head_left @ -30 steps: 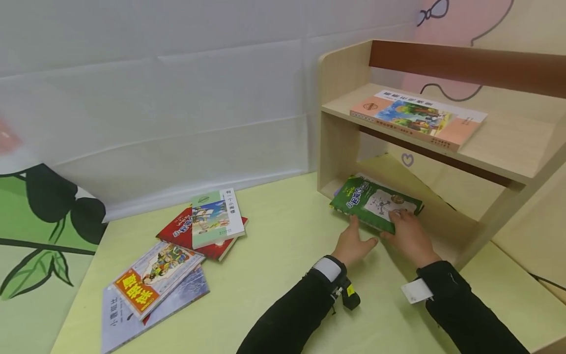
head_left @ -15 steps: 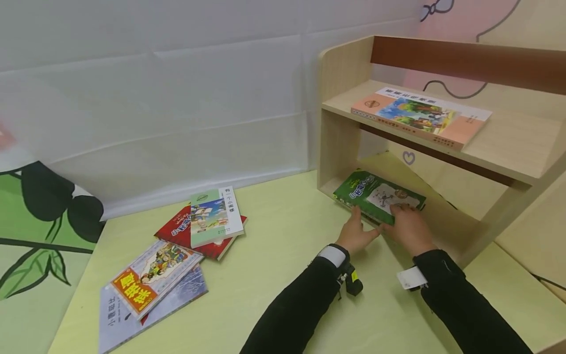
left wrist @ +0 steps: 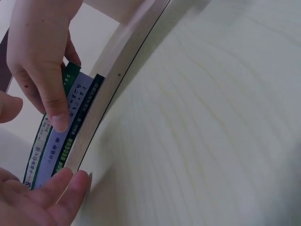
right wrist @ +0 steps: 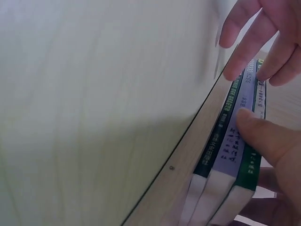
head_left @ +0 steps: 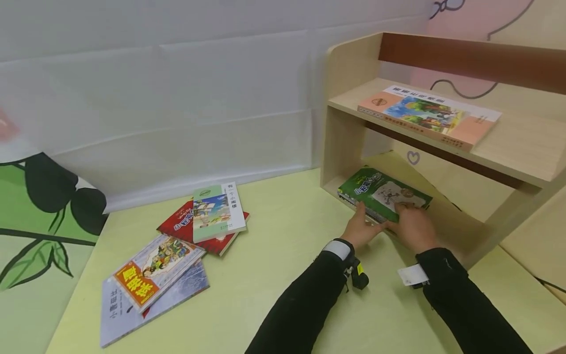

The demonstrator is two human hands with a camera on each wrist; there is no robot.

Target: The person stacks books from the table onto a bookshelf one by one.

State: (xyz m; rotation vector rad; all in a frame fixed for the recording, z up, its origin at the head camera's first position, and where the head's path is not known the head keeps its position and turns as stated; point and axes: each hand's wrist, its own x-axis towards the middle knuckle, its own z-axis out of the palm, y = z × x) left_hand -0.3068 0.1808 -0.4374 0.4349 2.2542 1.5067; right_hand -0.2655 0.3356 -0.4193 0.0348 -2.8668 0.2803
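On the lower shelf, a green book (head_left: pixel 363 187) lies flat on top of a purple-spined book (right wrist: pixel 228 153) and a dark-green-spined book (right wrist: pixel 211 148). Their spines face the front edge. My right hand (head_left: pixel 415 228) holds the green book's right part, fingers over the cover and thumb (right wrist: pixel 263 134) against the spines. Beside it, my left hand (head_left: pixel 360 231) touches the left front of the stack with loosely extended fingers (left wrist: pixel 70 193). The two thumbs nearly meet in the head view.
The wooden bookshelf (head_left: pixel 349 73) carries an orange-bordered book (head_left: pixel 429 118) on its upper board. At left on the yellow table (head_left: pixel 274 265) lie a light-green book (head_left: pixel 216 211), a red book (head_left: pixel 177 223), a comic-style book (head_left: pixel 159 270) and a pale blue book (head_left: pixel 110 319).
The green book has shifted back and lines up with the books beneath it. Both hands have moved along with it, the left one closer to the right. The camera view has shifted slightly.
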